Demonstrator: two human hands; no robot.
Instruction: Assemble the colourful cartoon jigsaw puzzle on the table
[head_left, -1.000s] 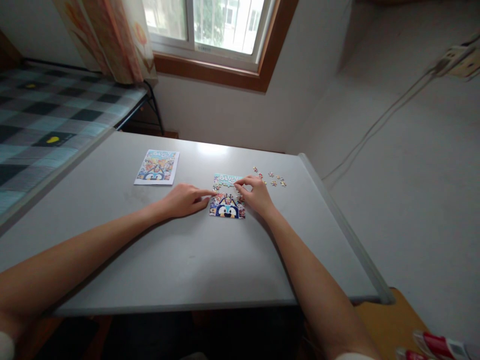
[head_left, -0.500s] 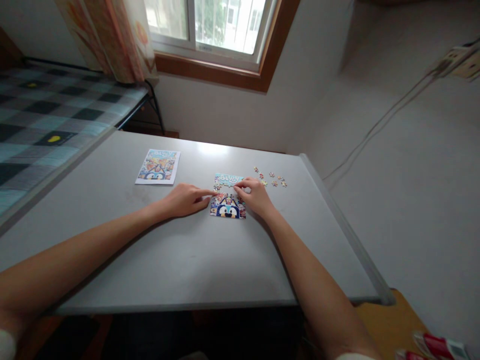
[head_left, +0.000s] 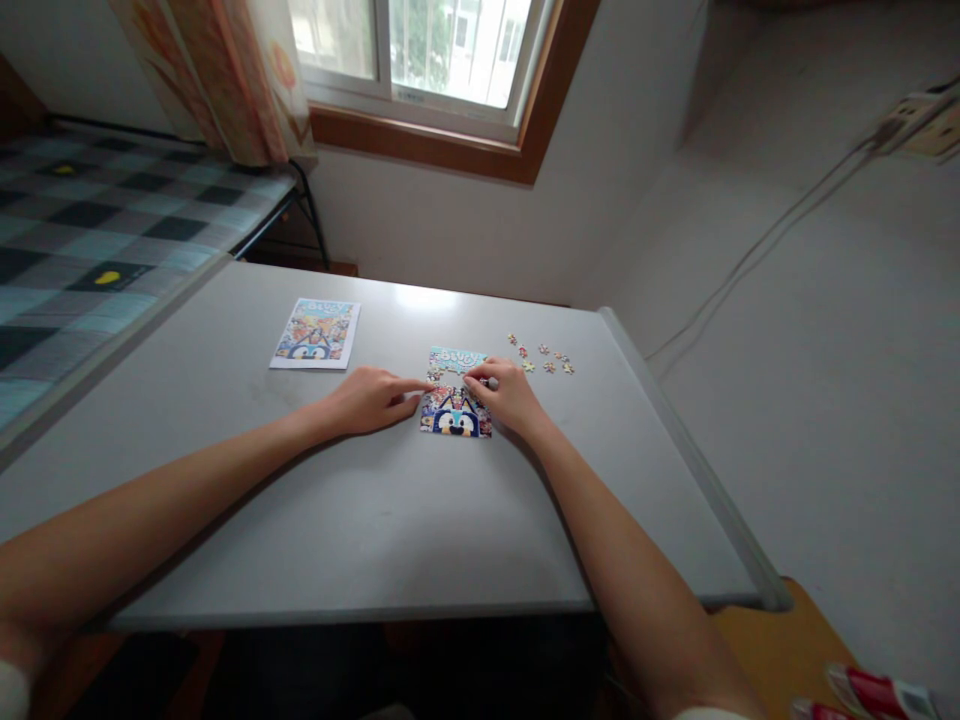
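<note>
A partly assembled jigsaw puzzle (head_left: 456,420) lies flat on the table, with a blue cartoon dog's face at its near end and light-blue lettering at its far end. Between these two parts is a gap where the table shows. My left hand (head_left: 373,400) rests at the puzzle's left side; its index finger is stretched out and touches the edge, the other fingers are curled, and it holds nothing. Over the gap's right side, my right hand (head_left: 510,395) pinches a small puzzle piece, mostly hidden by the fingers. Several loose puzzle pieces (head_left: 549,367) lie beyond it to the right.
A printed reference picture (head_left: 315,335) lies at the table's far left. The grey table (head_left: 360,530) meets a wall with hanging cables (head_left: 739,270) on the right. A checkered bed (head_left: 135,220) stands at the left, and a window (head_left: 450,50) is behind.
My right hand's fingertips have shifted slightly left and toward me over the puzzle's gap. My left hand and the loose pieces have stayed in place.
</note>
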